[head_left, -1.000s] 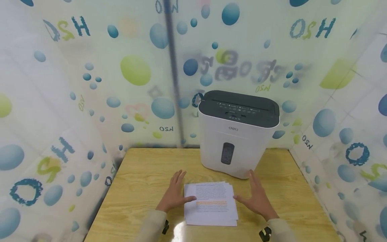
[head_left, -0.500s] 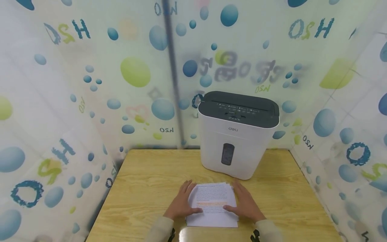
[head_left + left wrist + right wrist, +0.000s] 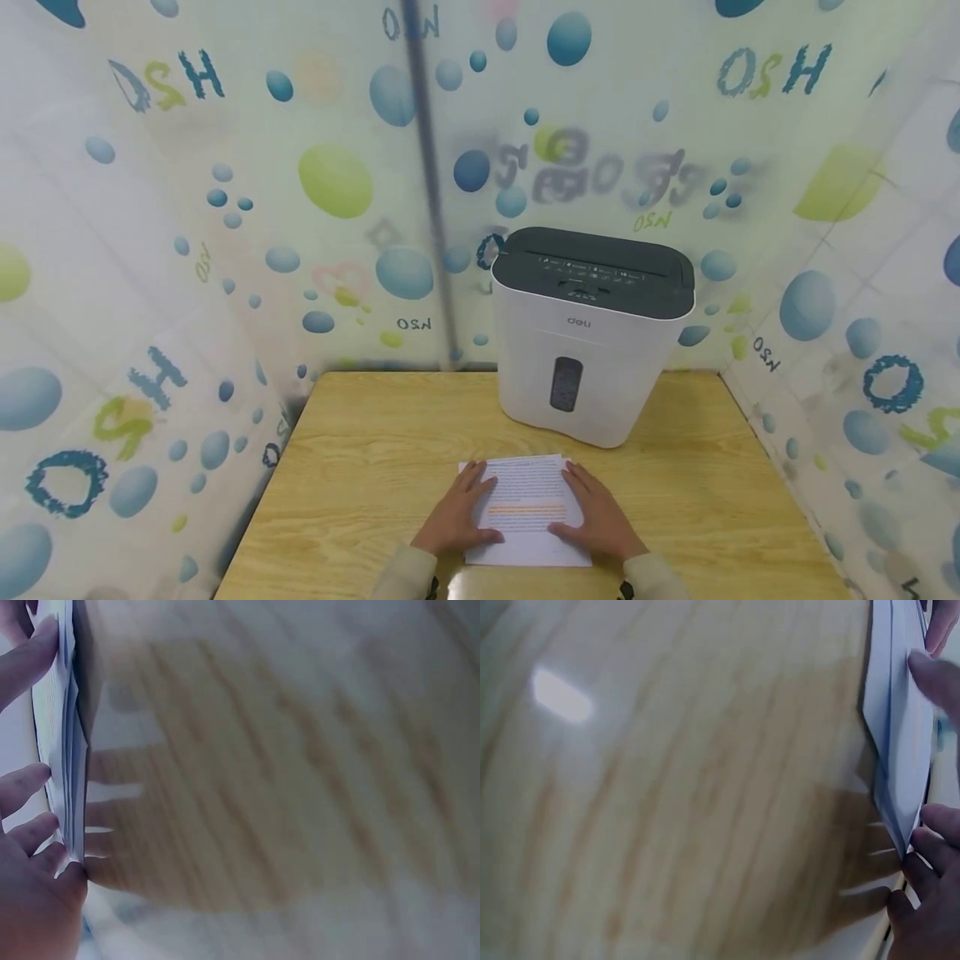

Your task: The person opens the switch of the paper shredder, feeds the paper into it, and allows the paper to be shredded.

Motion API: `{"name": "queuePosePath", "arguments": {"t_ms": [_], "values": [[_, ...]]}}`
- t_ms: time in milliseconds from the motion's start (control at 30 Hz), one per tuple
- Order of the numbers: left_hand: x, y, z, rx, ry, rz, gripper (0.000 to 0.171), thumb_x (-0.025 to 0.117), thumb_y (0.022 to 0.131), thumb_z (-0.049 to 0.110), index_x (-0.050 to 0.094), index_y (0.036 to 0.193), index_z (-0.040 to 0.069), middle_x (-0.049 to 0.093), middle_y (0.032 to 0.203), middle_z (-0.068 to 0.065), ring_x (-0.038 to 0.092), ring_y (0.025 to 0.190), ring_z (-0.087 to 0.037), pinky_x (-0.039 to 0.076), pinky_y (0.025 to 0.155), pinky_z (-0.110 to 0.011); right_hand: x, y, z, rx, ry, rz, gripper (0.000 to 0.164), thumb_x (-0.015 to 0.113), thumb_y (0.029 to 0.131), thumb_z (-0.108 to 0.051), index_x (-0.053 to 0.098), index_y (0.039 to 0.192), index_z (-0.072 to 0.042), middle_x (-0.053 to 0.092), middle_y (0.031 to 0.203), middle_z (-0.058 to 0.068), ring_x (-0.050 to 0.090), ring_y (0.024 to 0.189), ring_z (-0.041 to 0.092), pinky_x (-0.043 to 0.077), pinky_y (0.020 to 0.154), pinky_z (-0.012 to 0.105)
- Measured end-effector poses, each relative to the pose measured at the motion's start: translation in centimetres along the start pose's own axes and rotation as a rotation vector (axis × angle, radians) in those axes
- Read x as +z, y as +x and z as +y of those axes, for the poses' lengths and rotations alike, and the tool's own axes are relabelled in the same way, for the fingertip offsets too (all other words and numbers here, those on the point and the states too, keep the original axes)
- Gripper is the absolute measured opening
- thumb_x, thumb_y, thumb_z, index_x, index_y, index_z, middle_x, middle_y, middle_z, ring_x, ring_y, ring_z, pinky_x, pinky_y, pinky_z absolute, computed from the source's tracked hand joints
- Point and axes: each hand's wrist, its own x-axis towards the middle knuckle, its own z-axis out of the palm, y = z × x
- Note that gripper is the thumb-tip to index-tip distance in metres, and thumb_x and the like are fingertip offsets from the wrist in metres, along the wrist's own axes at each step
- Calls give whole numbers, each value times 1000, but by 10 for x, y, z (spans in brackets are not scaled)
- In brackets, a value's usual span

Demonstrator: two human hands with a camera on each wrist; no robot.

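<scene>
A shredder [image 3: 588, 346] stands just beyond the papers [image 3: 524, 510].

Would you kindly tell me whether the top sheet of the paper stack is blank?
No, the head view shows the top sheet bearing printed text, with an orange band partway down.

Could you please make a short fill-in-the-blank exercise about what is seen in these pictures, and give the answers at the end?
1. In the head view, the left hand is at the left side of the paper, and the right hand is at its ____ side.
2. The coloured band of text on the paper is ____.
3. Below its dark top, the shredder is ____.
4. The brand name on the shredder reads ____.

Missing words: right; orange; white; deli.
</scene>
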Motion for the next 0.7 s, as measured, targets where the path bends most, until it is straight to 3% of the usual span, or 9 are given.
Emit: {"name": "queuePosePath", "arguments": {"t_ms": [167,433,700], "values": [[0,-3,2,0,-10,13,93,89,72,53,56,147,9,34,165,-17,30,153,-42,38,117,-57,5,-2,2,5,-27,30,99,76,79,-68,47,153,-9,38,165,9,36,152,34,34,121,55],[3,-3,1,7,-38,34,92,88,72,53,56,146,8,35,165,-17,30,153,-43,36,117,-59,2,-2,-3,49,-11,10,96,78,80,-65,46,155,-12,37,166,6,34,154,33,33,122,55],[7,-3,-3,-11,-45,25,92,87,72,55,56,147,12,34,166,-14,28,154,-40,36,118,-57,-2,2,-7,51,60,47,85,84,83,-45,46,154,-15,48,157,11,43,146,35,35,120,57]]}}
